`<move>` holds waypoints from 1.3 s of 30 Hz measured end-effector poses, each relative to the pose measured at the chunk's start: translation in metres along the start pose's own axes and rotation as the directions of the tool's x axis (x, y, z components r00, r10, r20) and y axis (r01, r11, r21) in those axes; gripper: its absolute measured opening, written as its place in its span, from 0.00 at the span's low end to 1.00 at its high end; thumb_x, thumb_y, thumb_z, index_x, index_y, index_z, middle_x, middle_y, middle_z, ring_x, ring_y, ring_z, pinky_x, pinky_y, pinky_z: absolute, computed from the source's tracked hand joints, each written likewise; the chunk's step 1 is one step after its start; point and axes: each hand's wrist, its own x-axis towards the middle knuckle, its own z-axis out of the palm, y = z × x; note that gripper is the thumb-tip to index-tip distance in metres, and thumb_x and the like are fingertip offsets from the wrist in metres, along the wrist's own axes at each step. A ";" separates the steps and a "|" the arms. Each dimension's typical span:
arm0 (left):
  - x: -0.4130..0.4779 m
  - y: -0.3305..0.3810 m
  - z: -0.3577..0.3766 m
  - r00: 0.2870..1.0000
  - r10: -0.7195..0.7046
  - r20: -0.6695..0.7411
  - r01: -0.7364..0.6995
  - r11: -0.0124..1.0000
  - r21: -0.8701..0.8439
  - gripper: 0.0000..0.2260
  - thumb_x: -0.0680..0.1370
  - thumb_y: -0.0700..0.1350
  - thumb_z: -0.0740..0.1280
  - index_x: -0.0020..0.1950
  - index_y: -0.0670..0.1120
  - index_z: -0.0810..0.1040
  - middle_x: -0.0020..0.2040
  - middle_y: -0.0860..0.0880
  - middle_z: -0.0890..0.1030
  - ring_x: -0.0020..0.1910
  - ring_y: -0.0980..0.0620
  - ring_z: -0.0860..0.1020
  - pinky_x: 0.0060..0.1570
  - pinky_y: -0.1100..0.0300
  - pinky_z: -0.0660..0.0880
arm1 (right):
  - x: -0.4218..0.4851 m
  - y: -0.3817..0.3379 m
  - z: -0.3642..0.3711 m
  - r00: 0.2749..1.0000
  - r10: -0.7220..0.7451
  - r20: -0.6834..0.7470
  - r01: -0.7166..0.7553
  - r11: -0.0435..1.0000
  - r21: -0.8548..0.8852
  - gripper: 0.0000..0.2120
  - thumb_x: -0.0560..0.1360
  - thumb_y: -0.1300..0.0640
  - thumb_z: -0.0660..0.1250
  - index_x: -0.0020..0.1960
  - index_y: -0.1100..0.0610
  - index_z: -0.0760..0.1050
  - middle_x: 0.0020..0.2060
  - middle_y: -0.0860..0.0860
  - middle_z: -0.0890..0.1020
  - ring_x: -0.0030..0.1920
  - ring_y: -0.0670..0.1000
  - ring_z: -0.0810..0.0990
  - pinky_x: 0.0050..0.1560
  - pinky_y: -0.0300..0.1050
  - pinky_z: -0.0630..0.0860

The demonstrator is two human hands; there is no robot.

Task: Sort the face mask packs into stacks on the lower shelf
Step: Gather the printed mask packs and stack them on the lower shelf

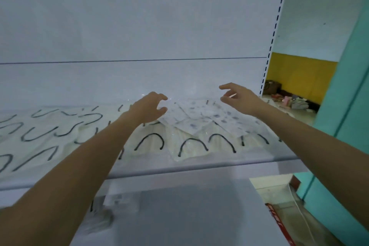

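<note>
- Down at seven o'clock, blurred face mask packs (103,219) lie on the lower shelf (189,215).
- Above, white packs (191,152) with black loops cover the upper shelf (179,168).
- At eleven o'clock, the left hand (147,108) hovers spread, fingers curved, at the edge of the patterned packs (199,120).
- At one o'clock, the right hand (239,98) hangs loosely spread over them, holding nothing.

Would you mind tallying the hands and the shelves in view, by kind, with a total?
Hands: 2, the left hand and the right hand.
Shelves: 2, the upper shelf and the lower shelf.
Total: 4.
</note>
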 end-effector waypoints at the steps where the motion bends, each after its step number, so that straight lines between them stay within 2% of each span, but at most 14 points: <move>1: 0.006 -0.002 0.003 0.999 -0.053 0.012 0.052 0.997 0.050 0.22 0.79 0.54 0.62 0.71 0.48 0.66 0.69 0.45 0.68 0.67 0.46 0.69 0.65 0.50 0.67 | 0.010 0.002 0.005 1.000 0.014 0.024 -0.013 1.000 -0.024 0.19 0.78 0.51 0.63 0.68 0.50 0.67 0.55 0.52 0.77 0.54 0.52 0.76 0.45 0.39 0.68; 6: 0.017 -0.001 0.007 0.952 -0.301 0.045 0.269 0.901 0.339 0.33 0.74 0.68 0.58 0.70 0.47 0.64 0.65 0.44 0.73 0.63 0.43 0.72 0.58 0.52 0.67 | 0.054 0.003 0.034 0.969 0.128 0.213 -0.100 0.985 -0.137 0.31 0.76 0.44 0.64 0.74 0.52 0.58 0.68 0.56 0.69 0.64 0.55 0.71 0.55 0.41 0.65; 10: 0.023 0.001 0.010 0.928 -0.365 0.075 0.347 0.920 0.181 0.35 0.71 0.68 0.63 0.70 0.48 0.64 0.66 0.45 0.72 0.63 0.44 0.72 0.57 0.53 0.67 | 0.072 0.006 0.049 0.928 0.173 0.331 -0.083 0.960 -0.268 0.39 0.71 0.44 0.70 0.74 0.57 0.56 0.72 0.55 0.64 0.69 0.56 0.66 0.63 0.46 0.65; 14: 0.022 -0.004 0.008 0.892 -0.450 0.051 0.428 0.875 0.227 0.37 0.70 0.69 0.64 0.71 0.49 0.63 0.66 0.44 0.72 0.64 0.43 0.72 0.61 0.50 0.67 | 0.082 0.008 0.048 0.923 0.162 0.350 -0.122 0.984 -0.133 0.38 0.70 0.52 0.74 0.73 0.57 0.58 0.68 0.56 0.69 0.65 0.56 0.71 0.60 0.44 0.69; 16: 0.019 -0.008 0.007 0.895 -0.443 0.053 0.435 0.892 0.125 0.34 0.71 0.65 0.67 0.71 0.50 0.63 0.68 0.46 0.71 0.65 0.44 0.70 0.63 0.50 0.66 | 0.084 0.011 0.048 0.935 0.129 0.331 -0.120 0.992 -0.050 0.34 0.71 0.58 0.72 0.72 0.57 0.61 0.68 0.57 0.69 0.64 0.56 0.71 0.55 0.43 0.69; 20: 0.017 -0.015 0.007 0.931 -0.364 -0.023 0.355 0.918 -0.178 0.27 0.70 0.47 0.75 0.67 0.46 0.71 0.66 0.45 0.73 0.63 0.47 0.72 0.59 0.60 0.67 | 0.080 0.018 0.049 0.990 -0.006 0.138 -0.005 0.997 0.080 0.22 0.74 0.68 0.63 0.66 0.55 0.70 0.60 0.58 0.73 0.52 0.53 0.73 0.46 0.38 0.67; 23: 0.017 -0.013 0.002 0.911 -0.370 -0.183 0.312 0.907 -0.283 0.24 0.71 0.37 0.72 0.67 0.42 0.72 0.65 0.42 0.73 0.62 0.44 0.74 0.60 0.58 0.68 | 0.076 0.017 0.046 0.996 -0.090 -0.006 0.089 0.977 0.194 0.19 0.74 0.71 0.60 0.61 0.56 0.75 0.51 0.53 0.72 0.46 0.50 0.71 0.36 0.30 0.67; 26: 0.016 -0.012 -0.001 0.858 -0.391 -0.332 0.219 0.864 -0.454 0.21 0.74 0.34 0.67 0.66 0.43 0.73 0.65 0.43 0.72 0.59 0.44 0.75 0.61 0.56 0.71 | 0.070 0.008 0.040 0.991 -0.064 -0.120 0.111 0.891 0.440 0.18 0.73 0.73 0.59 0.57 0.57 0.77 0.42 0.45 0.72 0.40 0.45 0.70 0.32 0.25 0.68; 28: 0.015 -0.009 -0.001 0.818 -0.427 -0.385 0.133 0.791 -0.597 0.20 0.75 0.33 0.64 0.66 0.44 0.73 0.65 0.47 0.73 0.54 0.47 0.77 0.57 0.57 0.75 | 0.067 -0.001 0.040 0.992 0.004 -0.123 0.072 0.793 0.604 0.18 0.73 0.73 0.60 0.54 0.56 0.77 0.41 0.45 0.70 0.38 0.43 0.70 0.32 0.27 0.69; 30: 0.013 -0.001 -0.001 0.794 -0.436 -0.423 0.027 0.721 -0.692 0.18 0.76 0.32 0.62 0.66 0.43 0.73 0.63 0.51 0.74 0.46 0.57 0.77 0.47 0.70 0.75 | 0.066 -0.010 0.045 0.996 0.032 -0.082 0.035 0.704 0.709 0.17 0.73 0.72 0.61 0.52 0.53 0.77 0.41 0.48 0.68 0.33 0.44 0.71 0.36 0.35 0.71; 32: 0.011 0.008 -0.001 0.777 -0.449 -0.441 -0.055 0.650 -0.758 0.16 0.78 0.35 0.62 0.66 0.43 0.73 0.62 0.52 0.74 0.49 0.62 0.75 0.47 0.77 0.70 | 0.064 -0.021 0.051 0.998 0.025 -0.056 0.026 0.654 0.756 0.16 0.73 0.72 0.62 0.53 0.54 0.76 0.39 0.48 0.65 0.28 0.42 0.71 0.36 0.37 0.70; 35: 0.010 0.016 0.000 0.793 -0.447 -0.414 -0.122 0.549 -0.827 0.14 0.80 0.43 0.63 0.66 0.46 0.73 0.63 0.54 0.74 0.61 0.61 0.70 0.62 0.69 0.65 | 0.061 -0.036 0.065 0.998 -0.018 -0.055 0.053 0.658 0.751 0.16 0.73 0.72 0.63 0.52 0.54 0.76 0.36 0.48 0.64 0.31 0.43 0.68 0.29 0.31 0.69; 37: 0.010 0.016 0.003 0.809 -0.420 -0.412 -0.125 0.562 -0.818 0.16 0.78 0.44 0.66 0.65 0.48 0.72 0.62 0.56 0.73 0.61 0.62 0.70 0.60 0.71 0.67 | 0.059 -0.043 0.075 0.998 -0.063 -0.028 0.064 0.696 0.715 0.15 0.73 0.71 0.63 0.52 0.53 0.76 0.36 0.48 0.64 0.34 0.45 0.68 0.32 0.32 0.68; 39: 0.009 0.015 0.008 0.810 -0.376 -0.449 -0.147 0.612 -0.777 0.19 0.75 0.39 0.69 0.65 0.48 0.72 0.60 0.57 0.73 0.59 0.63 0.71 0.53 0.75 0.70 | 0.058 -0.046 0.082 0.991 -0.132 -0.006 0.100 0.722 0.685 0.13 0.74 0.68 0.65 0.51 0.52 0.77 0.36 0.48 0.66 0.38 0.49 0.70 0.38 0.41 0.71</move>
